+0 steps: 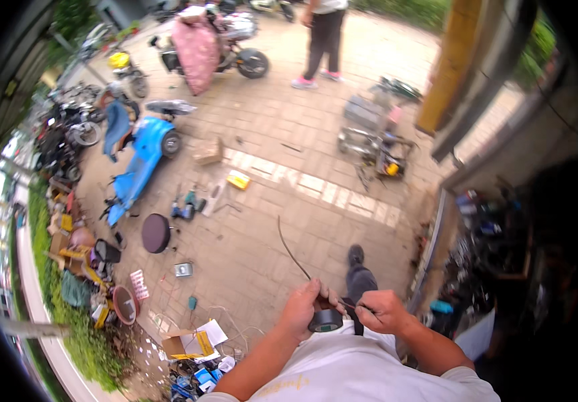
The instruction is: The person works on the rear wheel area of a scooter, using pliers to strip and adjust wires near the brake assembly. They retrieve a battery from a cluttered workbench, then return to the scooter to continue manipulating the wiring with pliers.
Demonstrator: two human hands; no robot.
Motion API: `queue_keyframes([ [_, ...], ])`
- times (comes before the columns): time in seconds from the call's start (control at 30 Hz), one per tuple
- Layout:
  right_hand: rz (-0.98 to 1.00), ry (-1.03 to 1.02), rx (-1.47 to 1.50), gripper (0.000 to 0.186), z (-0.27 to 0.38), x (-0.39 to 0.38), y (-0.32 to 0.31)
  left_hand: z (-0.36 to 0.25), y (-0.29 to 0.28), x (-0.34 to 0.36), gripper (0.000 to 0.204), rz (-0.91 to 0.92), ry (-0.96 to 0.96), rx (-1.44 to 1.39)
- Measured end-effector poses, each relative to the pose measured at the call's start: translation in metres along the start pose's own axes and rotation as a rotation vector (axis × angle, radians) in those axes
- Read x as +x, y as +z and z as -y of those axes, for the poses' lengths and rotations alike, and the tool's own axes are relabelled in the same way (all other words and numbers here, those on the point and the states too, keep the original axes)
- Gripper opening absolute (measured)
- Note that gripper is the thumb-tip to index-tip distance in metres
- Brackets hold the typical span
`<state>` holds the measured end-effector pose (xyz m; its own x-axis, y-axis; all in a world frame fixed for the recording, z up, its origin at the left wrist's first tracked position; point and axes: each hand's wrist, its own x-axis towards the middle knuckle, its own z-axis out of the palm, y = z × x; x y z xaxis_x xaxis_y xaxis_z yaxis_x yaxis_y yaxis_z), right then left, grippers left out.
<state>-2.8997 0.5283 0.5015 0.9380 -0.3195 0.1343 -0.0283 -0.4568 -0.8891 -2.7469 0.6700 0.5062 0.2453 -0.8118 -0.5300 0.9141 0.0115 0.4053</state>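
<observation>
1. Low in the frame, right of centre, the left hand (298,312) has its fingers and thumb closed together, gripping a thin dark cable (291,250).
2. The cable rises from the fingertips in a slight curve toward the middle of the frame, its far end free above the paved ground (255,234).
3. A dark round object (324,319) with a greenish patch sits at the left hand, just under its fingers; its exact kind is too blurred to tell.
4. The right hand (381,312), just to the right, is curled, thumb against fingers, pinching a thin dark strand (350,305) that spans the gap between the hands. Whether strand and cable are one piece cannot be told.
5. Left of centre, a round dark stool (155,233) stands near a blue power drill (185,208); a yellow box (238,179) lies above and right of them.
6. A blue scooter (143,151) stands in the upper left, and a person (322,40) in dark trousers and pink shoes stands at top centre.
7. An open carton (192,344) lies at lower left, near a reddish basin (126,305).
</observation>
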Motion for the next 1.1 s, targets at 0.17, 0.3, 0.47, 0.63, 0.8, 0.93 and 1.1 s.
queue_keyframes([
  [0.17, 0.217, -0.038, -0.009, 0.016, -0.034, 0.083, -0.037, -0.024, -0.001, 0.041, 0.031, -0.155, 0.142, -0.017],
  [0.3, 0.430, -0.134, -0.020, 0.018, -0.046, 0.156, -0.057, -0.029, -0.016, 0.047, 0.039, -0.386, 0.277, 0.237],
  [0.47, 0.696, -0.399, -0.207, 0.022, -0.035, 0.237, -0.037, -0.065, 0.050, 0.013, 0.034, -0.867, 0.609, 1.240],
  [0.63, 0.972, -0.557, -0.134, 0.022, -0.001, 0.280, 0.003, -0.086, 0.002, 0.020, 0.022, -0.723, 0.798, 1.550],
  [0.8, 1.059, -0.727, -0.183, 0.023, 0.030, 0.303, 0.042, -0.106, -0.030, -0.013, 0.019, -0.658, 0.730, 1.638],
  [0.93, 1.088, -0.884, -0.323, 0.023, 0.075, 0.323, 0.059, -0.153, -0.029, -0.049, 0.016, -0.543, 0.569, 1.846],
  [1.1, 0.935, -1.146, -0.389, 0.017, 0.128, 0.332, 0.075, -0.212, -0.018, -0.112, 0.013, -0.403, 0.526, 2.130],
])
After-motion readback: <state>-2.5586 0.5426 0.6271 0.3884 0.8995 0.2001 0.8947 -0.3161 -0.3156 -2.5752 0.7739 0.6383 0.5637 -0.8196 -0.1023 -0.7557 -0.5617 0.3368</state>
